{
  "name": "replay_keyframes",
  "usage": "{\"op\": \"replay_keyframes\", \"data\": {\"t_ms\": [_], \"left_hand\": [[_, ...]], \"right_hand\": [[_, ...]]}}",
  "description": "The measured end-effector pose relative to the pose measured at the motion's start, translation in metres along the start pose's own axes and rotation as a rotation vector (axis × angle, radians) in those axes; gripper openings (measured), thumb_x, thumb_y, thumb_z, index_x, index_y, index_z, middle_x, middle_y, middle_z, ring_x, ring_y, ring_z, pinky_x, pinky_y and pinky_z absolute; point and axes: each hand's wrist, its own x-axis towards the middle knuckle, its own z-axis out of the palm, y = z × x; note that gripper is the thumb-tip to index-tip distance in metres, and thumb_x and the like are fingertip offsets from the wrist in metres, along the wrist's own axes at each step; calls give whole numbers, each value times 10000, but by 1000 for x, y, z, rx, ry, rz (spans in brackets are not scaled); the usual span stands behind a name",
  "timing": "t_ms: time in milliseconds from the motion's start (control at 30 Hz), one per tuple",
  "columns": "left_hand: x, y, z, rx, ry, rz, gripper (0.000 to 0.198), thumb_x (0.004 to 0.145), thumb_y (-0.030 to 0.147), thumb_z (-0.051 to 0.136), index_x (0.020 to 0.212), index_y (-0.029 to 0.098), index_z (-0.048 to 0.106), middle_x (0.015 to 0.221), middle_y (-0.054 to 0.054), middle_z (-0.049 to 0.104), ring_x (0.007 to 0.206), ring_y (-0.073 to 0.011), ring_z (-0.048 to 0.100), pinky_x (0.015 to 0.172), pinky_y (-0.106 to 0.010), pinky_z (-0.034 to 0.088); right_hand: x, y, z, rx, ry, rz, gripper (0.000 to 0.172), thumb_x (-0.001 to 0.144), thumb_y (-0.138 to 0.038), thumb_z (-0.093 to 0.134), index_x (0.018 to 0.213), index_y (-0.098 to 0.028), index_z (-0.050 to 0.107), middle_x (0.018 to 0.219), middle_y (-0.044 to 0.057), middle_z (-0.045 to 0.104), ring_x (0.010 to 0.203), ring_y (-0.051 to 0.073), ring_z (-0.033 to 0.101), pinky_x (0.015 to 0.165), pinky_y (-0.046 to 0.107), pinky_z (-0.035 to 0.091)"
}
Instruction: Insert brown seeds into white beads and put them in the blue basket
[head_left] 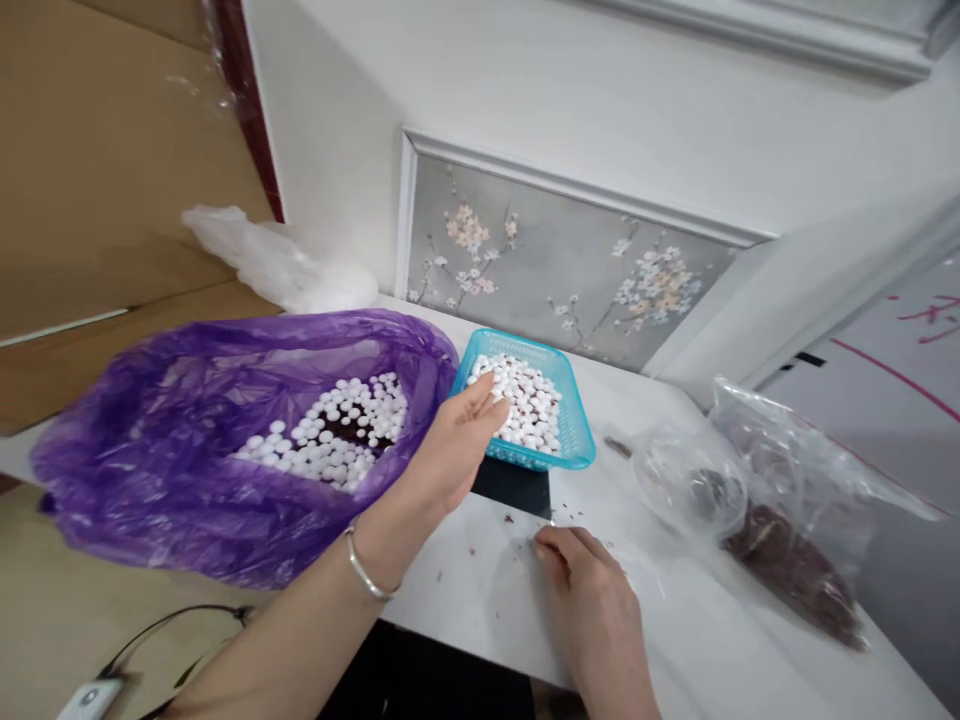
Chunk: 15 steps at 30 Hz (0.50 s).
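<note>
Grip of the left hand (466,440) is reaching over the near left corner of a turquoise basket (576,430); whether it is pinching anything, I cannot tell. On the near side of the basket, the right hand (589,590) is resting on the white surface (480,600), fingers curling inward, fingertips too hidden to tell if they are holding something. Behind the basket, a framed floral panel (555,250) is standing out on a pale wall (345,150). Left of the basket, a crinkled, sheer purple bag (150,430) is gaping around more white balls (337,465). Right of it, a clear bag (799,460) of reddish-brown material is slumping beside a rounded clear container (675,480). Rectangular, plastic and perforated, the basket is holding many small, smooth white balls (534,405), with brown bits showing among them. Brown crumbs (509,518) are dotting the surface nearby.
</note>
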Motion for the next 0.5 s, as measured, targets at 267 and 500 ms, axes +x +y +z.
{"op": "replay_keyframes", "data": {"t_ms": [267, 500], "left_hand": [[-22, -8, -10, 36, 60, 43, 505, 828, 212, 636, 1324, 188, 542, 1507, -94, 392, 1385, -247, 337, 1139, -358, 259], [-52, 50, -67, 676, 33, 213, 262, 813, 239, 618, 1042, 240, 745, 1095, -55, 738, 1025, -274, 647, 922, -352, 447]], "right_hand": [[-4, 4, 10, -1, 45, -51, 287, 919, -404, 425, 784, -276, 644, 843, 38, 679, 677, 215, 609, 546, 307, 401], [-5, 4, 17, -33, -24, 1, 232, 887, -386, 422, 793, -294, 614, 848, 16, 664, 691, 223, 597, 559, 318, 397]]}}
